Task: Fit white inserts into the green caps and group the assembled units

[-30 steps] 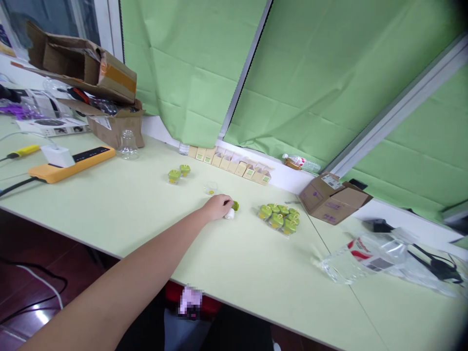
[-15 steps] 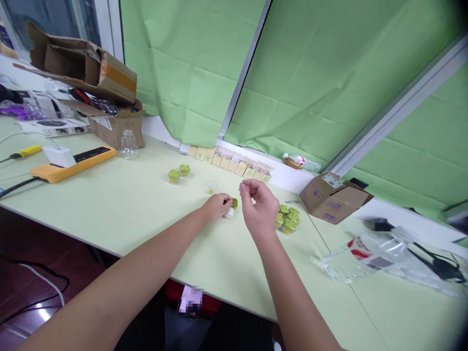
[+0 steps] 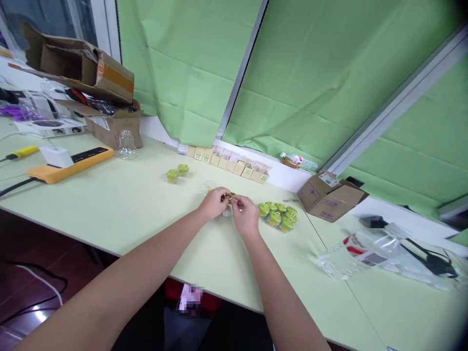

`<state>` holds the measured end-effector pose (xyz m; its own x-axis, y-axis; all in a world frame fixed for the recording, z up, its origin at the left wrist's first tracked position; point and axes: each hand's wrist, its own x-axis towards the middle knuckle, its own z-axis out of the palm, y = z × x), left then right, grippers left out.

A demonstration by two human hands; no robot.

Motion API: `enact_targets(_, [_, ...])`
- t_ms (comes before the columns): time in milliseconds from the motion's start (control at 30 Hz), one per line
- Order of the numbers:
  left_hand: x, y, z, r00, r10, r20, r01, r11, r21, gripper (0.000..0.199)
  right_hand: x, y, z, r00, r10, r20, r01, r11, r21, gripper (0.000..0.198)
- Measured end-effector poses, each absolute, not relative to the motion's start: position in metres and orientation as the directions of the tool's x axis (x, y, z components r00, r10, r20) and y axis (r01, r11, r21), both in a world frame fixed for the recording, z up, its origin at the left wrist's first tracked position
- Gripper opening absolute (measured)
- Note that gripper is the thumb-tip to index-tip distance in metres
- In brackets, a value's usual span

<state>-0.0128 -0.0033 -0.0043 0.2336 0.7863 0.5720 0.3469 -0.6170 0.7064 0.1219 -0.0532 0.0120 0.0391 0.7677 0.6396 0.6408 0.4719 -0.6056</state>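
Note:
My left hand (image 3: 215, 203) is closed on a small green lid (image 3: 233, 194), mostly hidden by the fingers. Facing it, my right hand (image 3: 246, 217) pinches at the lid's edge; a tiny pale piece shows at its fingertips, too small to name. Just under both hands is a small white object (image 3: 226, 212), partly covered. Behind my left hand stands a clear plastic cup (image 3: 209, 185) without a lid. Several clear cups with green lids and yellow loops (image 3: 275, 218) are grouped to the right of my right hand. Two more green-lidded cups (image 3: 172, 176) stand at the left.
A row of small cardboard boxes (image 3: 227, 161) lines the wall. An orange power strip (image 3: 73, 165), a clear bottle-shaped container (image 3: 126, 145) and cardboard boxes (image 3: 113, 127) are at the left. To the right are a carton (image 3: 325, 200) and a large plastic bottle (image 3: 360, 253).
My right hand has come down and left to meet my left hand at the green lid, uncovering more of the cup group. My left hand stays almost in place.

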Motion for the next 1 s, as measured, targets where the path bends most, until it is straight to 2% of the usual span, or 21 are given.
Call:
enact_targets(233, [-0.010,-0.011,0.001,0.248,0.742,0.623,0.306,-0.670,0.677,0.019,0.128,-0.052,0.009,0.038,0.766,0.642,0.716,0.427,-0.552,0.023])
enact_targets(300, [-0.009,-0.014,0.003,0.243,0.743,0.623,0.288,-0.669,0.685,0.019,0.129,-0.052,0.010,0.043,0.771,0.635,0.697,0.432,-0.572,0.023])
enact_targets(533, [-0.002,-0.016,0.001,0.209,0.833,0.512,0.042,-0.530,0.847,0.026,0.131,-0.049,0.008,0.102,0.822,0.561,0.615,0.391,-0.685,0.023])
enact_targets(600, [0.000,-0.013,0.000,0.232,0.864,0.446,-0.079,-0.440,0.894,0.034,0.132,-0.046,0.006,0.146,0.848,0.510,0.544,0.361,-0.757,0.022])
enact_targets(667, [0.002,-0.010,-0.001,0.278,0.885,0.373,-0.185,-0.332,0.925,0.042,0.133,-0.044,0.005,0.211,0.876,0.433,0.404,0.325,-0.855,0.023])
enact_targets(800, [0.004,-0.007,-0.002,0.302,0.900,0.316,-0.225,-0.255,0.941,0.048,0.134,-0.041,0.007,0.295,0.904,0.308,0.145,0.276,-0.950,0.030])
enact_targets(1000, [0.004,-0.010,0.000,0.297,0.903,0.309,-0.246,-0.241,0.939,0.049,0.132,-0.044,0.012,0.366,0.886,0.286,0.148,0.248,-0.957,0.034])
